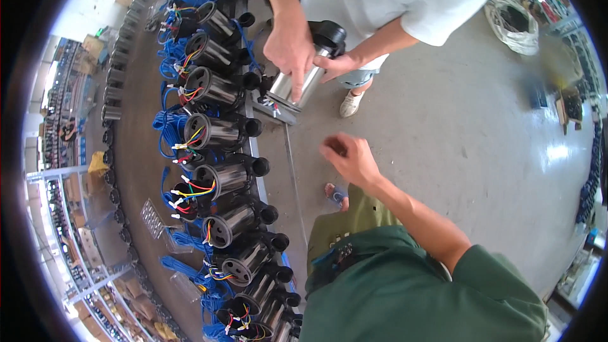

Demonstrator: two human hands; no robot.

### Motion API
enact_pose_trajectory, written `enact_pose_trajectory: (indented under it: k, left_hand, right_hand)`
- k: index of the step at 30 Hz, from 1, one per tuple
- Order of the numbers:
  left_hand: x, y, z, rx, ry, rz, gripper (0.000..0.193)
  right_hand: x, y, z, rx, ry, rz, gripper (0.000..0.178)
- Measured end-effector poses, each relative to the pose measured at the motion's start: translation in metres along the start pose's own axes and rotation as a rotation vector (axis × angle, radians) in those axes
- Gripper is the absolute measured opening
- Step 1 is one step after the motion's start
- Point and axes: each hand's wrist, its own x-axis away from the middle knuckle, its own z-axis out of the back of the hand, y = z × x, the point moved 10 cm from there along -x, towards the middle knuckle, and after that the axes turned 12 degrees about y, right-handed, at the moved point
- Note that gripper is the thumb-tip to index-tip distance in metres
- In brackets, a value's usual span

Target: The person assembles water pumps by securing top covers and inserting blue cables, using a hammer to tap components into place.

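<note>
My right hand [352, 159] is held in the air over the floor, below the pump a co-worker holds and apart from it. Its fingers are curled in, and no object shows in them. My left hand is out of sight. The steel pump [309, 82], a cylinder with a black fitting, is gripped by one hand of the person [335, 65] in the white shirt. That person's other hand [290, 50] points a finger at the pump's lower end, where short wires stick out.
On my left, a long bench [142, 152] carries a row of similar steel motor housings [221, 133] with coloured wires and blue cable coils [170, 128]. Small metal rings [113, 114] line its far edge. Loaded shelves [69, 228] stand beyond. A white sack [513, 24] sits on the floor, far right.
</note>
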Motion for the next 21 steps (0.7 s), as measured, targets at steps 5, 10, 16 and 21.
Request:
enact_pose_trajectory:
  k: [5, 10, 16, 21]
  left_hand:
    - [0.035, -0.005, -0.015, -0.071, 0.057, 0.045, 0.036]
    - [0.047, 0.069, -0.044, 0.088, 0.111, 0.012, 0.036]
    - [0.042, 0.148, -0.087, 0.323, 0.151, 0.003, 0.034]
    - [0.021, 0.069, -0.119, 0.166, 0.071, 0.172, 0.033]
  right_hand:
    - [-0.075, -0.012, -0.037, 0.055, -0.038, -0.213, 0.031]
    - [-0.087, 0.013, -0.058, -0.206, -0.103, -0.415, 0.031]
    - [-0.092, 0.008, -0.064, -0.326, -0.266, -0.616, 0.030]
    - [-0.091, 0.009, -0.071, -0.339, -0.367, -0.833, 0.026]
